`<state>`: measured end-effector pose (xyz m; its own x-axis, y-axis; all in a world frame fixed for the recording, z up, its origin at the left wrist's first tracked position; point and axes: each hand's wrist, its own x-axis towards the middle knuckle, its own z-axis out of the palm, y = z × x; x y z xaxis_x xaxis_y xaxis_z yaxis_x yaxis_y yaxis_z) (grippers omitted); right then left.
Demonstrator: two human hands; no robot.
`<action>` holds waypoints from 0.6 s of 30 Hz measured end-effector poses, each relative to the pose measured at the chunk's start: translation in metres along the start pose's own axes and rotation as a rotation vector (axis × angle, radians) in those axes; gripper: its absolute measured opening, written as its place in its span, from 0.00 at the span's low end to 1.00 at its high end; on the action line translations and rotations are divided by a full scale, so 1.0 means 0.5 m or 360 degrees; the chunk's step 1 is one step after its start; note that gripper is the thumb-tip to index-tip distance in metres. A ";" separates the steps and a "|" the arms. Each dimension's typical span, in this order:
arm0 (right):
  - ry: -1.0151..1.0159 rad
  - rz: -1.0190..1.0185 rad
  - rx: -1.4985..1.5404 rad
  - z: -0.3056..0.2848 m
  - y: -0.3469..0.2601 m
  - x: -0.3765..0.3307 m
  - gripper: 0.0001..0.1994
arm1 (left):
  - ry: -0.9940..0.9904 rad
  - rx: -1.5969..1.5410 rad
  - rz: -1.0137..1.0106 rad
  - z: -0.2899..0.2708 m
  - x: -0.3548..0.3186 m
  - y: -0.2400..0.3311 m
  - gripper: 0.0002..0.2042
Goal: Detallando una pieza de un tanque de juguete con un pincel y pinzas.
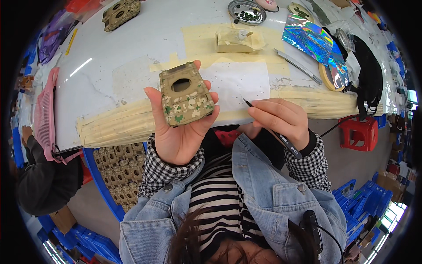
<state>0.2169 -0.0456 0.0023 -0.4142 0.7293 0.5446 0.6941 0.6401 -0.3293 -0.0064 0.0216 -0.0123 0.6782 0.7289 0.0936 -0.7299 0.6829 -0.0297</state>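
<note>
Main thing here is the boxy camouflage-patterned housing with a round hole (187, 104), probably plastic, held up over the near edge of the white desk (145, 39). The left hand (176, 141) has it cradled palm-up, thumb on one side, fingers wrapped round the other. Kinda perched IMO, so a relaxed squeeze or a bumped elbow could drop it and scuff the pattern.

At its 3 o'clock, the right hand (283, 121) is pinching a slim black pen-shaped tool with a fine tip (288, 145). Tip's clear of the housing, but if either wrist slipped up close, I'd bet on a scratch or a jabbed finger.

Just beyond that tip there's a white paper sheet (252, 72) dotted with dark specks; grit could stick to anything dropped there. Further out, between 2 and 3 o'clock, lies a slim grey metal craft knife (299, 67). Careless reach, nicked hand.
</note>
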 end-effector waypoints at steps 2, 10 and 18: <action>-0.0018 -0.0023 -0.0020 -0.001 0.000 0.003 0.17 | 0.0003 -0.0001 0.0007 0.000 0.000 0.000 0.40; -0.0010 -0.0014 -0.0041 0.000 -0.001 0.004 0.17 | -0.0124 -0.0054 -0.0072 -0.013 0.000 0.012 0.43; -0.0021 -0.0018 -0.0038 0.000 0.000 0.003 0.17 | -0.0143 -0.0068 -0.0077 -0.016 0.000 0.013 0.43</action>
<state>0.2162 -0.0445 0.0031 -0.4297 0.7254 0.5377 0.7033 0.6423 -0.3045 -0.0105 0.0263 -0.0206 0.7007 0.6892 0.1846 -0.6909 0.7200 -0.0654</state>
